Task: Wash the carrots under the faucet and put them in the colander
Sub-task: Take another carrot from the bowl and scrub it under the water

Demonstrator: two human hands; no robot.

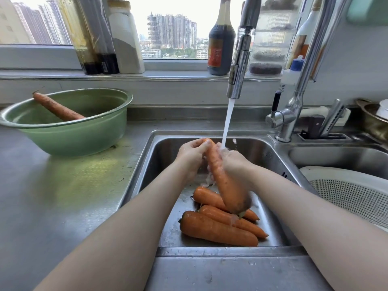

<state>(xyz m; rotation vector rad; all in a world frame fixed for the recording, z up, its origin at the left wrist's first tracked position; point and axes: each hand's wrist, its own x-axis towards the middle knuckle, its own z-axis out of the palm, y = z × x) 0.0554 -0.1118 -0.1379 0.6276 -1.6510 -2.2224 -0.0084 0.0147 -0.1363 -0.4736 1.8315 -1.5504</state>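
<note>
The held carrot point(223, 181) is long, bright orange and wet, with fine rings across its skin. It tilts over the sink point(159, 143), thin tip up and away from the person, thick blurred top end down and near, with water dripping off that end. The left hand point(192, 154) has its fingers point(199, 144) curled round the thin tip. The right hand point(234, 161) wraps the carrot's middle from the other side; its fingers are mostly hidden behind the carrot and the splash, so I cannot tell exactly how they lie. A stream of water point(227, 122) falls from the faucet point(237, 76) onto the right hand and the carrot.

Below the hands, three carrots point(218, 229) lie side by side on the sink floor, touching one another, orange and glistening, their points towards the right. One more dirty carrot point(56, 109), dull and brownish, leans inside the green bowl point(63, 139) on the tabletop point(52, 196) to the left of the sink, its tip poking over the rim. The white colander point(346, 192) sits in the basin to the right, with no carrot visible in the part that shows.
</note>
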